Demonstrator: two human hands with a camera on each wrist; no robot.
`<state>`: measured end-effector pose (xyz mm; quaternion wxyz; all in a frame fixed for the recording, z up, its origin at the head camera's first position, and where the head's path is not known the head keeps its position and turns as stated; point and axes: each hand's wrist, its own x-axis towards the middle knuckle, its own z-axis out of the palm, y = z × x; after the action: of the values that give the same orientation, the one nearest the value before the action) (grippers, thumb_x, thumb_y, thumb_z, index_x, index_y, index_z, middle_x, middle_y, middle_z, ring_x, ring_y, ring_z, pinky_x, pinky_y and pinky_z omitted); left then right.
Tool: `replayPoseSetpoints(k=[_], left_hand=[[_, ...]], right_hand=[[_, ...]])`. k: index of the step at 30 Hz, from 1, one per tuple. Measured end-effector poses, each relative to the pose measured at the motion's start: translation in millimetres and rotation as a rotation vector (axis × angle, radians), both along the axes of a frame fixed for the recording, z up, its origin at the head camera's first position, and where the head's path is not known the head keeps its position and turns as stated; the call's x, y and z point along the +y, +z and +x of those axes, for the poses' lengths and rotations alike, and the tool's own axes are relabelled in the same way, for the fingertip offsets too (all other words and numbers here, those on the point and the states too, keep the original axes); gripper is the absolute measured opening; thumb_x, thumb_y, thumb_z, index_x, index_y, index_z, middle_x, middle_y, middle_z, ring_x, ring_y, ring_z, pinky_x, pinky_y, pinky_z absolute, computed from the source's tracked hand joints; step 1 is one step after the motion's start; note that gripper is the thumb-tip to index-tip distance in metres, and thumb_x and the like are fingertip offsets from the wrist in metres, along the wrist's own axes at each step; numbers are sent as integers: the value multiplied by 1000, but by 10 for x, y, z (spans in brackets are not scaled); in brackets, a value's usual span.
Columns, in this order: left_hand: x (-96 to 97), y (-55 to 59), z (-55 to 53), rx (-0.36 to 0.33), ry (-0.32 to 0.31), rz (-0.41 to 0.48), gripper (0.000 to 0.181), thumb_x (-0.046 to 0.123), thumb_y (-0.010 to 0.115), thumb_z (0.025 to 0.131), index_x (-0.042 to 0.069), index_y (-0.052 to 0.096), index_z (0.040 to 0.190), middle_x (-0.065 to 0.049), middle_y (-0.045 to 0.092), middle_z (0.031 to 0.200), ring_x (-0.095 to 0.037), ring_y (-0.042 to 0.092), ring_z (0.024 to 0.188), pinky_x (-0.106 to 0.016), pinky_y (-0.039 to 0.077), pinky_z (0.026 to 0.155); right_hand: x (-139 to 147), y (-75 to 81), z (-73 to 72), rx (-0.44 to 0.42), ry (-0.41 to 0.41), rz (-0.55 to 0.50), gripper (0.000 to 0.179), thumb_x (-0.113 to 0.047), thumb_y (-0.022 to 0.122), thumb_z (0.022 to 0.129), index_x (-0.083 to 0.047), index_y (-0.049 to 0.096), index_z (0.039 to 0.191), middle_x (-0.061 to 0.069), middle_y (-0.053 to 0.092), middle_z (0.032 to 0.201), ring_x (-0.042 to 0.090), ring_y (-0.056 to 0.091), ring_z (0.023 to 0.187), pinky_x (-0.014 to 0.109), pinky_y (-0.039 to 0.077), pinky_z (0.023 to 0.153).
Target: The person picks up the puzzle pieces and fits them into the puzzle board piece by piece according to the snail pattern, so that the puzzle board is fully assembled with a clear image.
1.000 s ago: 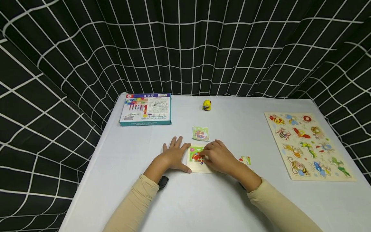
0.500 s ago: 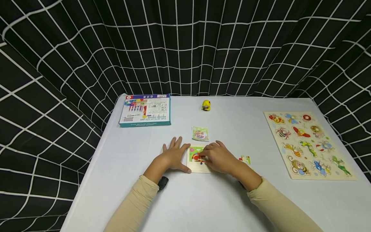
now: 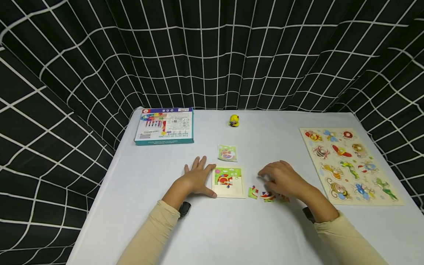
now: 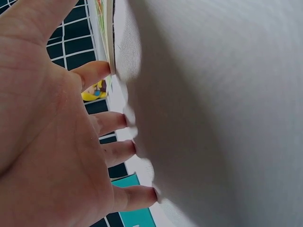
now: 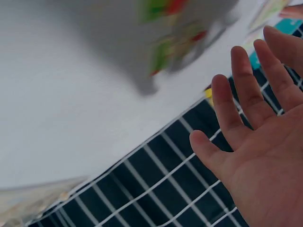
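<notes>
Touching left edge of puzzle board (image 3: 236, 191), lower centre of head view: left hand (image 3: 197, 181), fingers spread. Pieces fill board's top and left; lower part bare. Right hand (image 3: 285, 180), right of centre, above loose pieces (image 3: 267, 197), fingers loosely bent, apart, pinching nothing.

Soft, even light fills the mostly sharp head view, where the curtain (image 3: 179, 44) grid stretches toward the edges and faint shadows lie beside the sleeves (image 3: 152, 232). Both wrist views are dimmer, broad shadows greying the table (image 4: 265, 118); puzzle pieces (image 5: 162, 54) in the right wrist view are blurred, perhaps by motion.
</notes>
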<state>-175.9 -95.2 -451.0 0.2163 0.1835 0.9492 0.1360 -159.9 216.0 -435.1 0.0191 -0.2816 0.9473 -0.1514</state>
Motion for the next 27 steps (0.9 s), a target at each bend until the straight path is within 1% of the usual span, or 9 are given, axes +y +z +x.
replayPoseSetpoints(k=[3,7,12,16,22,27], left_hand=[[-12,12,-1,2,5,-3,106,56,84,65,22,33,151,-18,6,162,-42,1,148,-73,13,108],[-14,17,-11,-1,3,1,106,56,84,65,22,32,151,-17,6,162,-41,0,148,-73,12,108],[-2,-2,-12,-7,6,6,106,55,84,65,22,32,152,-17,5,163,-41,-1,149,-73,11,108],[-9,-4,-11,-12,6,10,106,56,84,65,22,32,152,-17,5,163,-41,-1,149,-72,11,109],[-14,3,-9,-15,0,4,105,56,83,67,23,31,152,-16,4,163,-40,-1,149,-72,12,109],[-10,-1,-11,-13,-2,-4,106,56,83,66,23,31,152,-16,5,163,-40,0,149,-72,12,109]], right_hand=[[130,-5,26,10,-31,27,27,-7,78,76,-10,75,102,4,71,105,31,61,107,55,36,100],[255,-20,54,21,-62,54,29,-5,79,74,-12,75,101,4,70,101,32,60,104,56,36,100],[357,-47,83,34,-64,81,32,0,78,71,-14,75,100,4,69,98,33,61,101,59,37,98],[370,-63,79,29,-65,98,33,1,78,70,-13,75,100,3,71,97,31,63,98,59,39,96],[361,-87,69,29,-78,90,35,4,79,69,-12,74,100,3,71,96,29,63,96,56,40,96],[364,-110,46,38,-65,91,37,3,79,69,-12,74,102,4,72,98,29,64,97,56,41,95]])
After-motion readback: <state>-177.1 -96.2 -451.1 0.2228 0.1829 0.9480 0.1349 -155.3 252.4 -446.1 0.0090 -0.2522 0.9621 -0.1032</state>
